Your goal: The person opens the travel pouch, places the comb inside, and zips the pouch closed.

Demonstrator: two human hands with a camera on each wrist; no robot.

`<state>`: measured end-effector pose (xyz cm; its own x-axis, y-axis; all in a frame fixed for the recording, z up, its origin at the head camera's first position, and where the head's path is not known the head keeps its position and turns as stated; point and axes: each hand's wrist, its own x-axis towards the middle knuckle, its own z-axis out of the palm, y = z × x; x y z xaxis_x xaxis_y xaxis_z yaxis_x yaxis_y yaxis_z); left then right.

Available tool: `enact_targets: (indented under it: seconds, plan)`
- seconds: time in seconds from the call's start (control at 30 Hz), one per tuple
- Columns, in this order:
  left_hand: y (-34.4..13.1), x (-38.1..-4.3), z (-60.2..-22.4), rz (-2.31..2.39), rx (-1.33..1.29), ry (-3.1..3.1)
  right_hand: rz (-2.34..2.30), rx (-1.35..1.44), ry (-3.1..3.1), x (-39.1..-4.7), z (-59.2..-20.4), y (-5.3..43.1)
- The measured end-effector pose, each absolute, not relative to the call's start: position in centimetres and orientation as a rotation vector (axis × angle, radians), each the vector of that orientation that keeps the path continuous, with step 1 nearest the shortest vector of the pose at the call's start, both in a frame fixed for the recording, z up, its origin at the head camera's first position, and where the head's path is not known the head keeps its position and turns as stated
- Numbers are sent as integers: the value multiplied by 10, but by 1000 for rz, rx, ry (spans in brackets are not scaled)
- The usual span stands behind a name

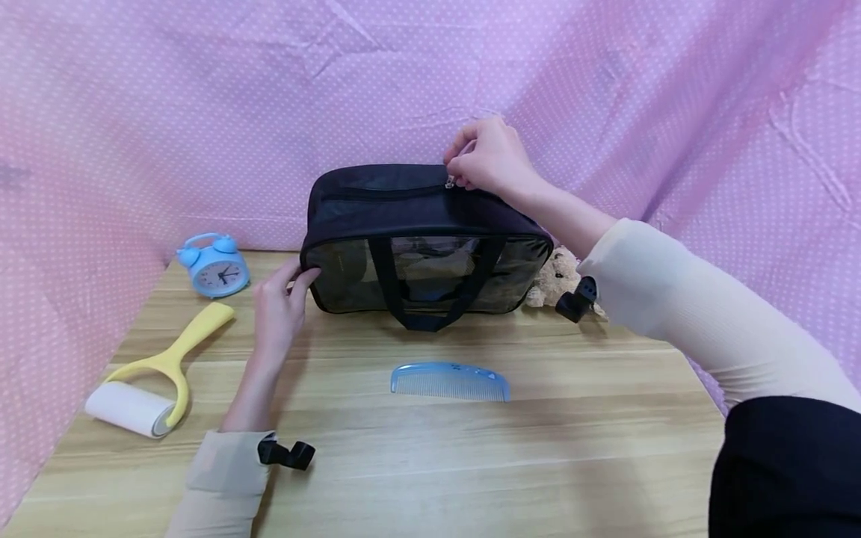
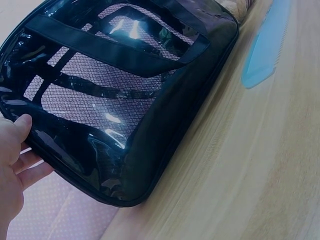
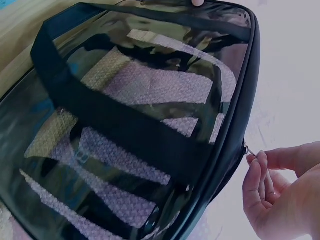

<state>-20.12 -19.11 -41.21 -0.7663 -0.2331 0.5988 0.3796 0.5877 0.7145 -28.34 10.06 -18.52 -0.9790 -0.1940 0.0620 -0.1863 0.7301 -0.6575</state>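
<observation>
A black toiletry bag [image 1: 424,213] with see-through sides stands upright at the back of the table, its front strap handle [image 1: 422,323] hanging down. My left hand [image 1: 279,302] grips the bag's left end. In the left wrist view, the thumb lies on the clear front panel and the other fingers go behind the edge. Up on top, my right hand [image 1: 494,158] pinches the metal zipper pull [image 1: 450,181], right of the middle of the zipper. The right wrist view shows that pull between thumb and fingertips [image 3: 255,172].
A blue comb [image 1: 449,381] lies in front of the bag. To the left are a blue alarm clock [image 1: 220,273] and a yellow-handled lint roller [image 1: 164,366]. Partly hidden behind the bag's right end sits a tan teddy bear [image 1: 557,275]. Pink dotted cloth [image 1: 269,97] hangs behind the table.
</observation>
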Motion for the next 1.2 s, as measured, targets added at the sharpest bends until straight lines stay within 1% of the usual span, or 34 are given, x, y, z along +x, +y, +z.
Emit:
enact_targets:
  seconds: [0.3,0.97,1.2]
  plan:
    - [-189,-201,-414,-1167,-141,-2122,-1053,-394,2947,-279,-184,76]
    - [-188,-199,-414,-1210,-145,-2149,-709,-625,3132,-277,-186,16]
    - [-188,-199,-414,-1271,-126,-2130,-725,-681,3133,-276,-190,-2]
